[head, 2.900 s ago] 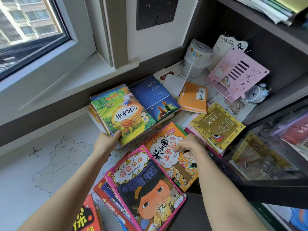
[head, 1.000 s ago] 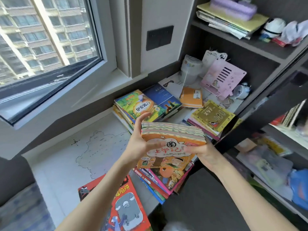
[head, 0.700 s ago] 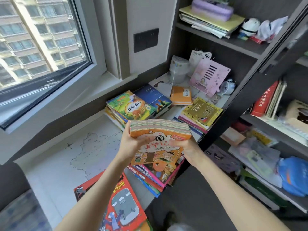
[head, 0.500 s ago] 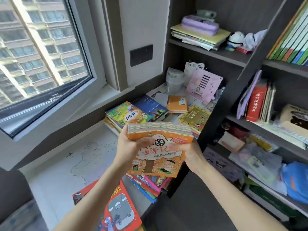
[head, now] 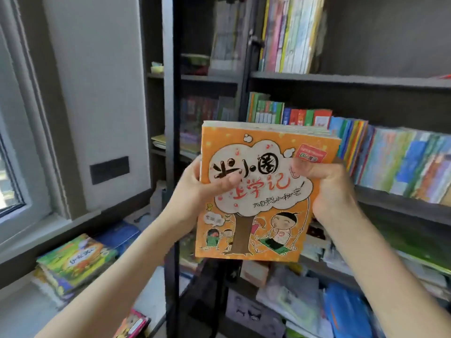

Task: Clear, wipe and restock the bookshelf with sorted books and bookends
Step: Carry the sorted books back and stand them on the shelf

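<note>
Holds a stack of thin paperback books with an orange cartoon cover (head: 256,215) upright, cover towards the camera, in front of the dark wooden bookshelf (head: 341,78). Clamps the stack's left edge with the left hand (head: 195,189), thumb laid across the cover, fingers hidden behind. Clamps the stack's right edge with the right hand (head: 332,189), thumb pressed on the cover near the top right corner. Leaves the stack's top and bottom edges uncovered, page edges showing along the top.

Directly behind the stack's top edge and off to its right: a tight row of upright colourful books (head: 402,164) filling a middle shelf. Above the stack: a second row of tall thin books (head: 288,32), slightly leaning, with open dark shelf room to their right. Just left of the stack, near the left wrist: a black vertical post (head: 170,142). Below and right of the stack: blurred piles of paper and blue items on lower shelves. Below and left of the stack: a flat pile of picture books with a green cover (head: 73,259) on the pale counter (head: 24,313). Further left of the stack: a white window frame (head: 36,142)
</note>
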Tool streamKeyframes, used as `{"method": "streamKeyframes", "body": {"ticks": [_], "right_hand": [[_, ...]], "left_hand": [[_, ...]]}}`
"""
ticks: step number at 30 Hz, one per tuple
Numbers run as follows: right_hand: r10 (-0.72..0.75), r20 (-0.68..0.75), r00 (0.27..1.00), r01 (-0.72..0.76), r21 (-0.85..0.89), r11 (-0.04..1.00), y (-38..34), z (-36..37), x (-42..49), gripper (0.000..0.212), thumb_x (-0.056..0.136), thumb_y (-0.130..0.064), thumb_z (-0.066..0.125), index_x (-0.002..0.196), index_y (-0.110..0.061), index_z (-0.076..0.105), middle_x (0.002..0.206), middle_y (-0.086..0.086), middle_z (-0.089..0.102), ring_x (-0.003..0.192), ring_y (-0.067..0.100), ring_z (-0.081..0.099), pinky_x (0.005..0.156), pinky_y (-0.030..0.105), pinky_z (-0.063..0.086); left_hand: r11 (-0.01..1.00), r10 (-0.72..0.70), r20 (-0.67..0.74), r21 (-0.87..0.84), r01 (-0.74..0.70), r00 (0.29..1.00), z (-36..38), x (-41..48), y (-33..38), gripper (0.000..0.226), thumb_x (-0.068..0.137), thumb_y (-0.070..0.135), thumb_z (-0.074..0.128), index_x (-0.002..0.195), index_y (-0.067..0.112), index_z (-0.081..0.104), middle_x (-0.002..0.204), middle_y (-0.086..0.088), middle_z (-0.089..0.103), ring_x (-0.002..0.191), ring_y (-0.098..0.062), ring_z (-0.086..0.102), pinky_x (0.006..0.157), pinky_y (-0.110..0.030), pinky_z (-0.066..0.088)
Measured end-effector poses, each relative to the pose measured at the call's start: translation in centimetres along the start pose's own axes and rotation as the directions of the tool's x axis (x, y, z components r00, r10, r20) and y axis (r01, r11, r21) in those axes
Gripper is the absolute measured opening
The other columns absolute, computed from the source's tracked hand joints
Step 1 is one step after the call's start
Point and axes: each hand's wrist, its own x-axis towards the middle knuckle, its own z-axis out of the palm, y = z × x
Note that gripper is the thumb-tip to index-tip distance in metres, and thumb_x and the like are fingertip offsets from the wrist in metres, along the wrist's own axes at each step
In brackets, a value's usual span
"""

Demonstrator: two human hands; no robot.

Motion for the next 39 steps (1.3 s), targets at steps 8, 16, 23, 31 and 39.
{"method": "streamKeyframes", "body": {"ticks": [8, 16, 23, 31, 39], "right_hand": [[-0.002, -0.202, 0.979, 0.001, -0.004, 1.000, -10.2, -9.5, 7.4, 0.051, 0.051, -0.017, 0.073, 0.101, -0.009, 0.070, 0.090, 0.013, 0.075, 0.077, 0.033, 0.072, 0.072, 0.042, 0.056], [-0.315, -0.276, 0.908, 0.208, -0.357, 0.911, -15.7, -12.7, 19.1, 0.057, 0.080, -0.028, 0.074, 0.129, -0.018, 0.047, 0.109, 0.005, 0.069, 0.088, 0.023, 0.070, 0.069, 0.036, 0.055], [-0.793, 0.081, 0.604, 0.070, -0.996, -0.049, -13.5, -11.3, 27.4, 0.042, 0.088, -0.049, 0.059, 0.122, -0.028, 0.050, 0.118, -0.009, 0.060, 0.100, 0.012, 0.061, 0.075, 0.030, 0.048], [-0.408, 0.148, 0.901, 0.161, -0.987, -0.002, -9.7, -13.7, 39.8, 0.092, 0.075, -0.060, 0.067, 0.146, -0.034, 0.014, 0.138, -0.006, 0.049, 0.119, 0.019, 0.055, 0.094, 0.038, 0.051], [0.028, 0.159, 0.987, 0.153, -0.976, 0.158, -8.4, -15.6, 47.2, 0.040, 0.087, -0.020, 0.065, 0.125, -0.014, 0.054, 0.119, 0.009, 0.060, 0.112, 0.025, 0.055, 0.101, 0.040, 0.046]], "left_hand": [[0.995, 0.080, 0.071, 0.050, -0.083, 0.994, 12.7, 9.7, 3.4, 0.056, 0.062, 0.032, 0.077, 0.111, 0.010, 0.062, 0.098, -0.004, 0.075, 0.088, -0.023, 0.072, 0.079, -0.040, 0.058], [0.963, 0.266, 0.000, 0.035, -0.266, 0.964, 17.8, 23.4, 5.6, 0.044, 0.067, 0.033, 0.081, 0.103, 0.016, 0.064, 0.094, 0.002, 0.075, 0.085, -0.017, 0.072, 0.081, -0.043, 0.058], [0.906, 0.417, -0.163, 0.155, -0.394, 0.894, 21.3, 39.5, 8.2, 0.043, 0.078, 0.037, 0.076, 0.105, 0.011, 0.055, 0.094, 0.000, 0.068, 0.086, -0.016, 0.068, 0.068, -0.030, 0.056], [0.881, 0.448, -0.303, 0.310, -0.357, 0.841, 25.3, 52.4, 8.1, 0.036, 0.086, 0.038, 0.068, 0.100, 0.013, 0.047, 0.090, 0.000, 0.060, 0.079, -0.015, 0.059, 0.057, -0.024, 0.041], [0.802, 0.442, -0.259, 0.543, -0.249, 0.859, 26.8, 57.5, 3.2, 0.037, 0.088, 0.040, 0.065, 0.098, 0.012, 0.043, 0.078, 0.002, 0.052, 0.080, -0.020, 0.060, 0.061, -0.026, 0.039]]}}
